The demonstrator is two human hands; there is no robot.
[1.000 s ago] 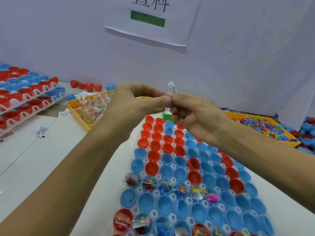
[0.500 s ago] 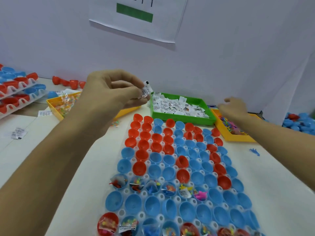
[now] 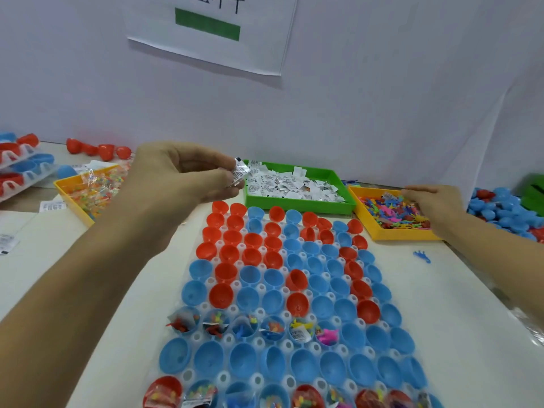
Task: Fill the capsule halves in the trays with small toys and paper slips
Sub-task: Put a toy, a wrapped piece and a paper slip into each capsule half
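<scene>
Only partly legible text: white paper sign (image 3: 212,33) on the wall is showing the cut-off bottoms of black characters, unreadable, over a green bar. Below the sign, slips in the green tray (image 3: 297,188) are carrying tiny black print, too small to read.

We saw open white tabletop (image 3: 459,304) right of the clear plastic tray of red and blue capsule halves (image 3: 282,290); the green plastic bin of paper slips (image 3: 344,206) and yellow plastic bin of toys (image 3: 379,234) blocked the far edge.
</scene>
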